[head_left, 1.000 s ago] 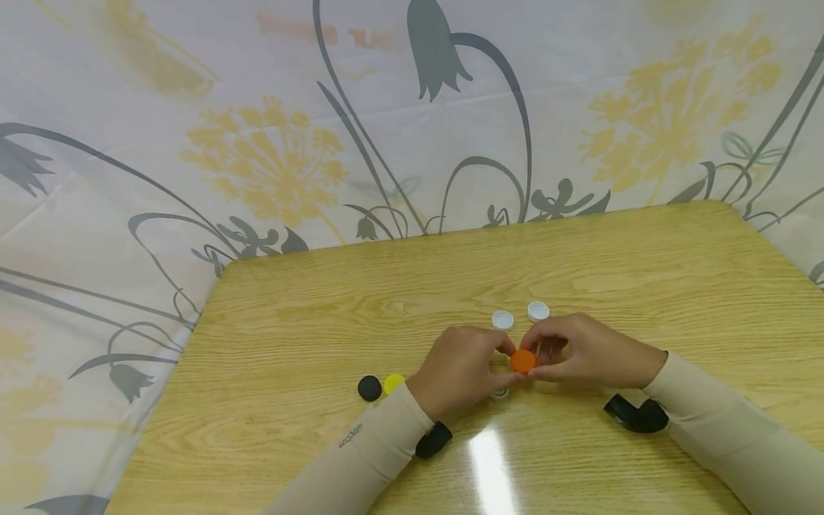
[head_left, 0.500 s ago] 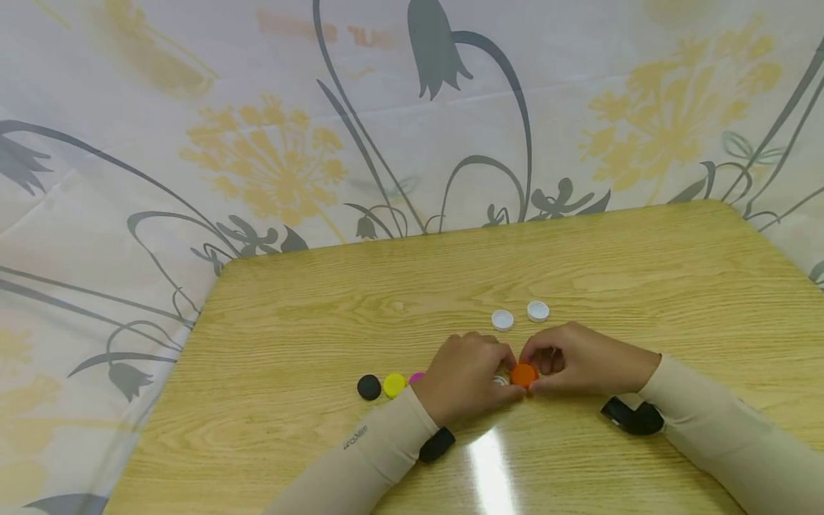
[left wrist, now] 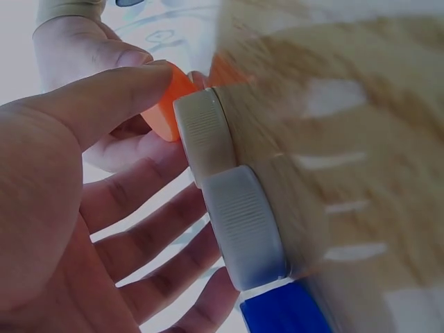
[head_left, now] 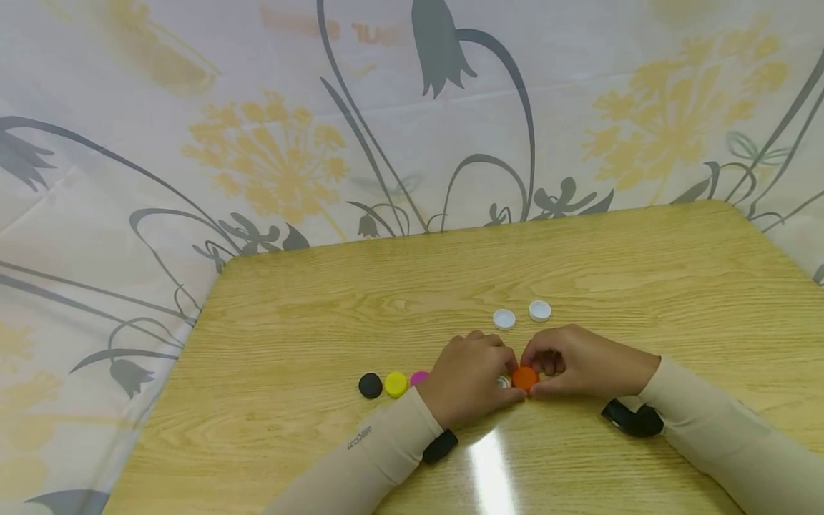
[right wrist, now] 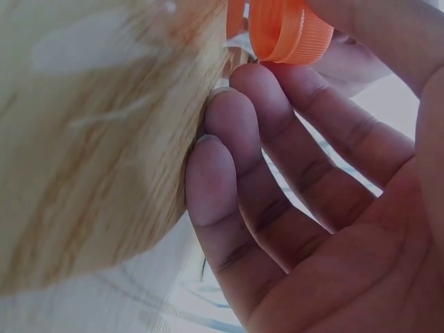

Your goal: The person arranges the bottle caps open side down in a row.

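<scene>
An orange bottle cap (head_left: 525,379) sits between both hands in the head view. My left hand (head_left: 471,383) has its thumb and index finger at the cap's left side, and my right hand (head_left: 582,363) pinches it from the right. In the right wrist view the orange cap (right wrist: 305,35) shows its hollow underside and ribbed side, close to the tabletop. Beside it, in the left wrist view, stand a white cap (left wrist: 205,132), a second pale cap (left wrist: 243,225) and a blue cap (left wrist: 288,309), under the left palm. The left hand's other fingers are spread along them.
Left of the hands, a black cap (head_left: 370,385), a yellow cap (head_left: 395,384) and a partly hidden magenta cap (head_left: 420,378) form a row. Two white caps, one left (head_left: 504,319) and one right (head_left: 540,310), lie hollow side up farther back on the wooden table (head_left: 309,307).
Both hands have brought the orange cap nearer to the person, down beside the white cap at the row's right end. The magenta cap has come into view from behind the left hand.
</scene>
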`<state>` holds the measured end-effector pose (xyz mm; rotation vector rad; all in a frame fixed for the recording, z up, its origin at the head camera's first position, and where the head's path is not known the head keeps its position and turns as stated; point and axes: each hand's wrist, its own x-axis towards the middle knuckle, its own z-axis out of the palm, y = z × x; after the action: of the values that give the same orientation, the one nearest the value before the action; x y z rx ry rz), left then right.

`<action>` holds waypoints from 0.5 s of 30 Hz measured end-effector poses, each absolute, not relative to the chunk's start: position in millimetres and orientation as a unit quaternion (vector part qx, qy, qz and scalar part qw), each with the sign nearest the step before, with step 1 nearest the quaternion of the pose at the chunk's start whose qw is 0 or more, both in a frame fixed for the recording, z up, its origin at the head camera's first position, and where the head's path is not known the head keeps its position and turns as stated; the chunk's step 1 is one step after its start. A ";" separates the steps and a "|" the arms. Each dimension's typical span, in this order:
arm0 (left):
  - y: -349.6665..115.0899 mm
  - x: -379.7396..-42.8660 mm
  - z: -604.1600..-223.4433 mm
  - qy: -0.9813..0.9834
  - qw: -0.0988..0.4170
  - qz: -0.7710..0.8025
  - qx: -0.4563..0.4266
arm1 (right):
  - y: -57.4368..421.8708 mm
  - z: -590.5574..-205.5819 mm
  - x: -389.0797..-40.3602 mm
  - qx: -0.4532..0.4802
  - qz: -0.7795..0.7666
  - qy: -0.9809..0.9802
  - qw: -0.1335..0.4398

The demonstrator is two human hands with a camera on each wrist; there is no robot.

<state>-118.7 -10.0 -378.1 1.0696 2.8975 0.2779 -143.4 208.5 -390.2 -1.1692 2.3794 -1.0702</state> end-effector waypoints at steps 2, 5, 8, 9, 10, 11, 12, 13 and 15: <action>-10.0 -118.3 -378.7 0.934 0.020 0.089 0.346 | 208.2 -390.0 -142.9 -0.402 -0.366 0.827 0.143; -9.9 -117.5 -380.0 0.934 0.019 0.088 0.344 | 207.8 -389.6 -141.8 -0.400 -0.357 0.832 0.144; -9.6 -116.8 -380.9 0.935 0.016 0.085 0.344 | 207.6 -389.8 -140.9 -0.399 -0.349 0.836 0.143; -9.5 -116.6 -381.1 0.935 0.016 0.085 0.344 | 207.6 -390.0 -140.7 -0.399 -0.348 0.837 0.142; -9.4 -116.5 -381.3 0.935 0.015 0.083 0.343 | 207.6 -390.3 -140.6 -0.398 -0.346 0.838 0.142; -9.4 -116.4 -381.4 0.935 0.013 0.081 0.344 | 207.7 -390.5 -140.5 -0.397 -0.345 0.838 0.142; -9.3 -116.4 -381.7 0.936 0.012 0.079 0.344 | 207.8 -390.8 -140.5 -0.397 -0.343 0.839 0.143; -9.4 -116.3 -381.9 0.936 0.011 0.078 0.344 | 207.7 -390.9 -140.5 -0.397 -0.342 0.840 0.142; -9.6 -116.2 -382.3 0.936 0.008 0.074 0.344 | 207.3 -391.2 -140.5 -0.396 -0.341 0.840 0.143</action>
<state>-116.2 -9.6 -382.3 1.0737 2.9255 0.2320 -140.5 207.3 -391.2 -1.1425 2.4245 -0.9839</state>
